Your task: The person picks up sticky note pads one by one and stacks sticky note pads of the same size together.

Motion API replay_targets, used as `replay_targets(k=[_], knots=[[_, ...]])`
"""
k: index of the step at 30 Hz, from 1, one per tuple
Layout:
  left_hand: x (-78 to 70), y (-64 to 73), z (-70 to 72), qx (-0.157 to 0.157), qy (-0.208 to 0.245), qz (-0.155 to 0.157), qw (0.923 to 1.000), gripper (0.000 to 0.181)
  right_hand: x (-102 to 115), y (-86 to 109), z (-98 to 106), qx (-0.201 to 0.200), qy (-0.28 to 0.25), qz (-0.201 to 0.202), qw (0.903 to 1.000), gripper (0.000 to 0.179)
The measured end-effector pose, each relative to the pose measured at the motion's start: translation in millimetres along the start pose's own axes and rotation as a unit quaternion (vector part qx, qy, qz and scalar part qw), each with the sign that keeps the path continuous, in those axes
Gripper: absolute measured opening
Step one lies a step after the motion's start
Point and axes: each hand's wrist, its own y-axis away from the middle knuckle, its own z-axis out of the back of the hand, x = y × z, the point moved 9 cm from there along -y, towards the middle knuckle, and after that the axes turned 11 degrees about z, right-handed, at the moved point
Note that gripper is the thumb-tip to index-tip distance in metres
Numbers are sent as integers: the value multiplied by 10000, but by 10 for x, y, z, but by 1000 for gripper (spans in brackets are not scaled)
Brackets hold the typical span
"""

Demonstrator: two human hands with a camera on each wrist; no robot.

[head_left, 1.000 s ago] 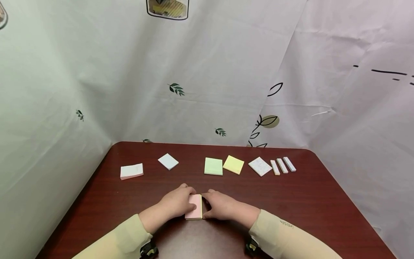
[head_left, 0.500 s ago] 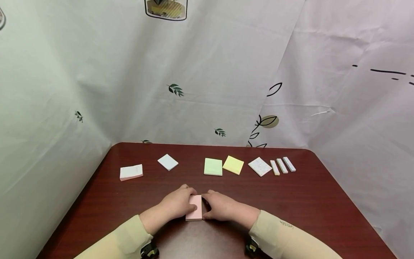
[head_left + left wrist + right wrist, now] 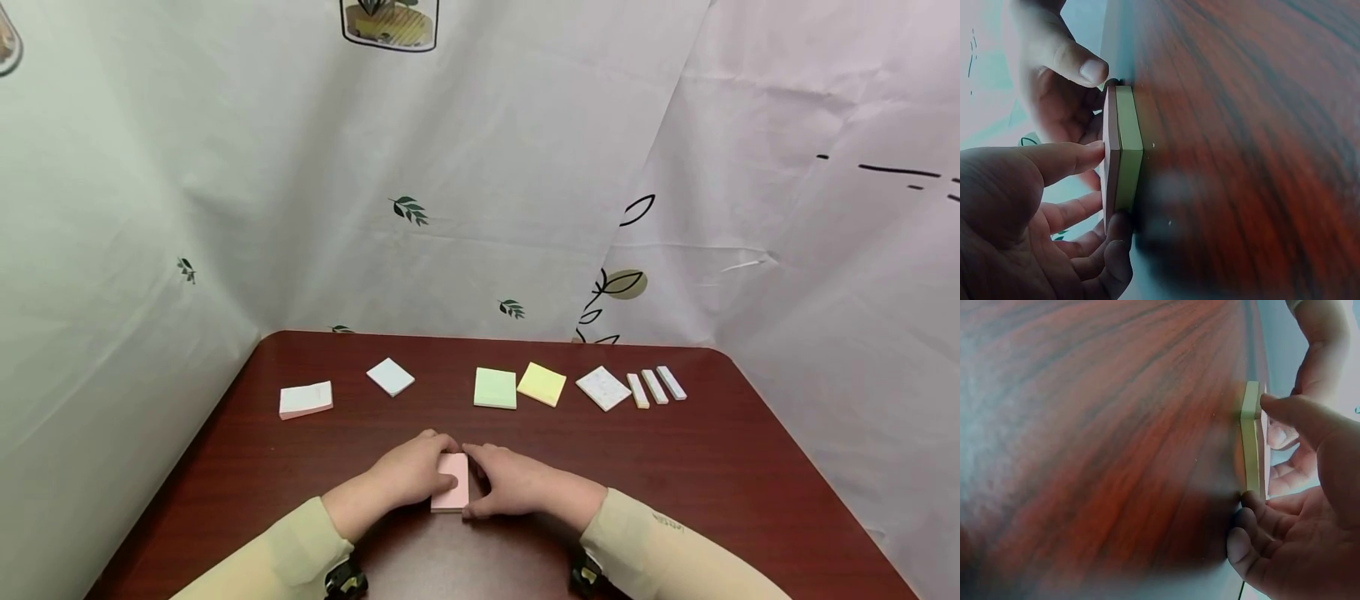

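Observation:
A pink sticky note pad lies squarely on a pale yellow pad, a small stack low over the table. My left hand grips the stack from the left, thumb on the pink top and fingers curled at the far edge. From the other side my right hand pinches the right part, its thumb at the near corner and curled fingers at the far corner. The right wrist view shows that thumb against the pink pad's edge, with the yellow layer beneath.
Along the back of the brown table lie a white-topped pad with pink sides, a pale blue pad, a green pad, a yellow pad, a patterned white pad and several narrow strips. Curtains stand behind.
The yellow strip that showed along the pink pad's right side is now covered, the pads lying flush. My right hand's thumb and fingertips have moved slightly left onto the stack's corners.

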Motion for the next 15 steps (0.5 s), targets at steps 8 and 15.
replay_targets(k=[8,15], knots=[[-1,6,6,53,33,30,10000,33,9,-17,7,-114,248,24,9996,81],[13,7,0,39,5,20,10000,34,35,-25,13,-72,263,79,9996,79]])
